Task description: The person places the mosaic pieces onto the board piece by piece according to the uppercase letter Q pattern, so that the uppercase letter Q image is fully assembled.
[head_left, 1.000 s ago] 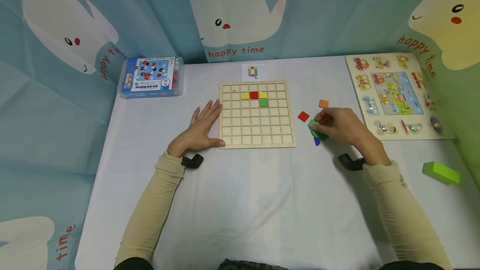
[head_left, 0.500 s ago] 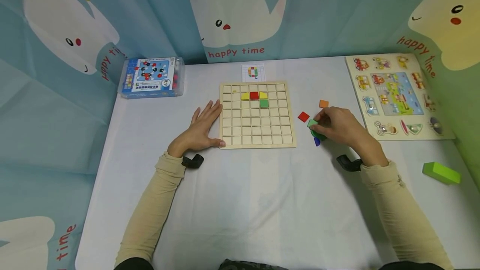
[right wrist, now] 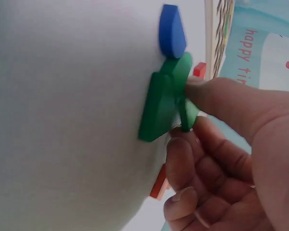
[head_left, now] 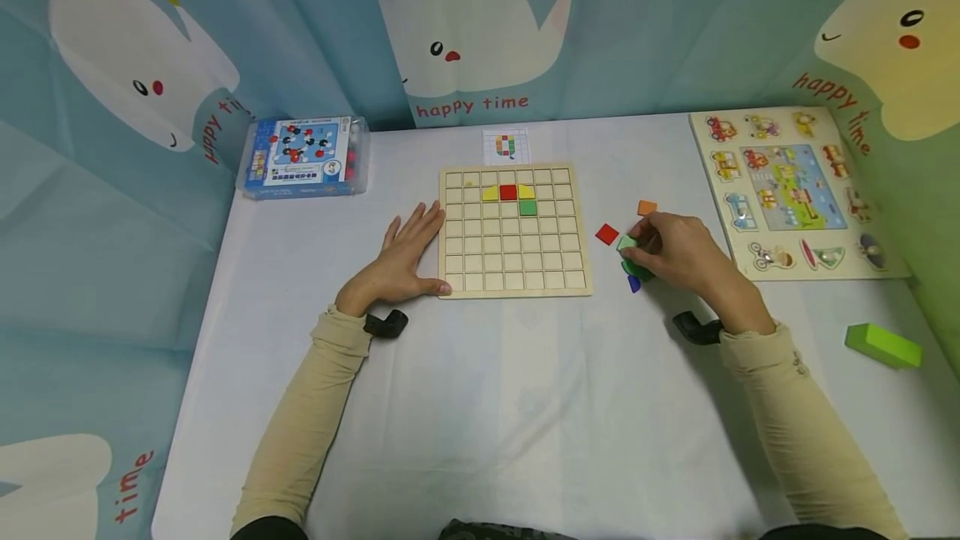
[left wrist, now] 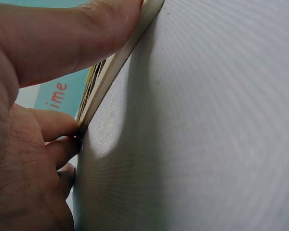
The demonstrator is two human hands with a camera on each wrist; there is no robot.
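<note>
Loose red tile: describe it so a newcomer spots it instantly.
Find the gridded wooden board on the white table. Just off its right edge, turned like a diamond, lies the red tile. Unlike its neighbours, the orange piece, blue piece and green pieces, it is red and nearest the board.

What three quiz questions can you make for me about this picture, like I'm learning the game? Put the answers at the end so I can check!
1. Fill in the blank: the pinched piece in the right hand is ____.

2. On the wooden board, what colour is the middle piece between the two yellow pieces?
A) Blue
B) Red
C) Orange

3. True or false: the left hand is touching the blue box.

Key:
1. Green.
2. B.
3. False; it is touching the wooden board.
</note>
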